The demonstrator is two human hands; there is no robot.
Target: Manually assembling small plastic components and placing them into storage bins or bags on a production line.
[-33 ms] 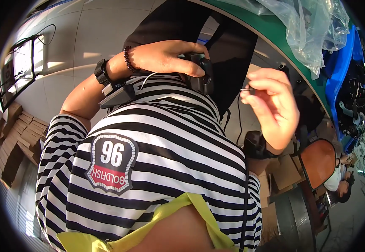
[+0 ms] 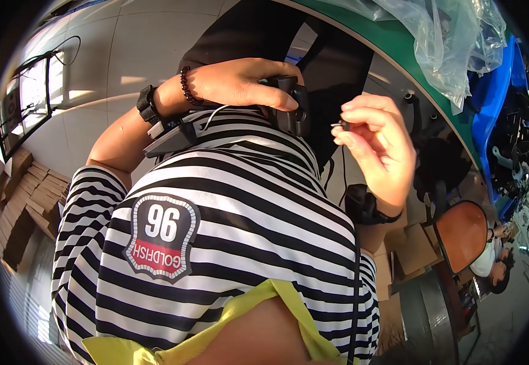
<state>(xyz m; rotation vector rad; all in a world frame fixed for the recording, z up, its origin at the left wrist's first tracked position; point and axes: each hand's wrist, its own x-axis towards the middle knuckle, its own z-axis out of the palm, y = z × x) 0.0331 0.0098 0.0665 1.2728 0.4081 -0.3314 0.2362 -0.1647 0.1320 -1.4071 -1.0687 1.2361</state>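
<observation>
My left hand (image 2: pixel 243 84) is wrapped round a black plastic device (image 2: pixel 289 108), which rests against the striped shirt above my lap. Its thumb lies across the device's upper part, while the other fingers are partly hidden behind it. To the right, my right hand (image 2: pixel 374 134) is raised and pinches a small dark piece with a shiny metal tip (image 2: pixel 338 125) between thumb and fingertips. The tip points left toward the device, with a gap between them. What the small piece is exactly, I cannot make out. A thin black cable (image 2: pixel 344 173) hangs below the right hand.
A green table (image 2: pixel 392 45) curves along the upper right, with clear plastic bags (image 2: pixel 456 52) on it and a blue bin (image 2: pixel 500 115) beside it. An orange-brown chair (image 2: pixel 461 236) and a person (image 2: pixel 497 267) are farther right. Flattened cardboard (image 2: pixel 27 204) is stacked at left.
My right hand has moved left, bringing the small metal-tipped piece closer to the black device. The left hand and the device have stayed in place.
</observation>
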